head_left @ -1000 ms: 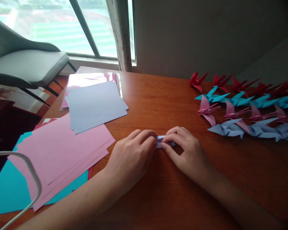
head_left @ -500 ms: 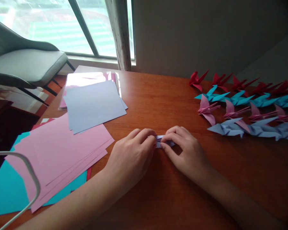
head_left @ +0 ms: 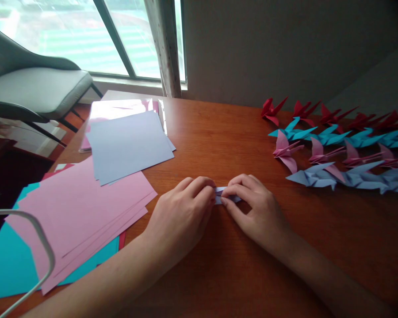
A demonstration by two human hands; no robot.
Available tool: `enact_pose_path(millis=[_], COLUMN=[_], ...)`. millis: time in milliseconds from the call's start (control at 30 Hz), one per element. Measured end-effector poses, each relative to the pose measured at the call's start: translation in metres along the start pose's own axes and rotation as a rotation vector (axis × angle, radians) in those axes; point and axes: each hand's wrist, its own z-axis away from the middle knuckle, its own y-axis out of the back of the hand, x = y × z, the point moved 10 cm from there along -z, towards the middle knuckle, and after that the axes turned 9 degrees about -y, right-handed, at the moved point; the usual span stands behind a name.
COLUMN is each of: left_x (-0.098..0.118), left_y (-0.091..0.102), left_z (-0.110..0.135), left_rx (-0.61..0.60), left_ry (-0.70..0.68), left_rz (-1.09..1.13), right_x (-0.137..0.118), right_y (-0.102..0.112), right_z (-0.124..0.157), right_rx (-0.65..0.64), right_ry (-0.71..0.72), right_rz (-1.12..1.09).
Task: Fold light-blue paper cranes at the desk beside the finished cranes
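A small folded piece of pale blue origami paper (head_left: 219,200) lies on the wooden table between my hands, mostly covered by my fingers. Its left end is gripped by my left hand (head_left: 189,207), with the fingers curled and closed over it. From the other side, my right hand (head_left: 257,203) pinches the paper between thumb and fingers. Narrow folded layers show in the gap between the fingertips; the exact shape of the fold is hidden.
Rows of red (head_left: 270,111), turquoise (head_left: 293,130), pink (head_left: 285,152) and pale blue paper cranes (head_left: 318,176) stand at the right. Pale blue sheets (head_left: 132,145), pink sheets (head_left: 82,212) and turquoise sheets (head_left: 9,260) lie left. A white cable (head_left: 48,247) curves at lower left.
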Motion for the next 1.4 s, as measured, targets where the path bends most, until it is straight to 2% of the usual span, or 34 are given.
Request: enact_pose_path(millis=[533, 1400], left_x=[0.0011, 0.0004], left_y=[-0.0040, -0.0049], left_z=[-0.0007, -0.0004], left_rx=[-0.066, -0.077], left_ry=[0.015, 0.020], left_rz=[-0.013, -0.029], right_x=[-0.0003, -0.0015], right_y=[-0.0002, 0.0005], right_z=[0.0002, 0.0046], right_rx=[-0.001, 0.008], right_ry=[-0.002, 0.038], right_rz=[0.016, 0.028])
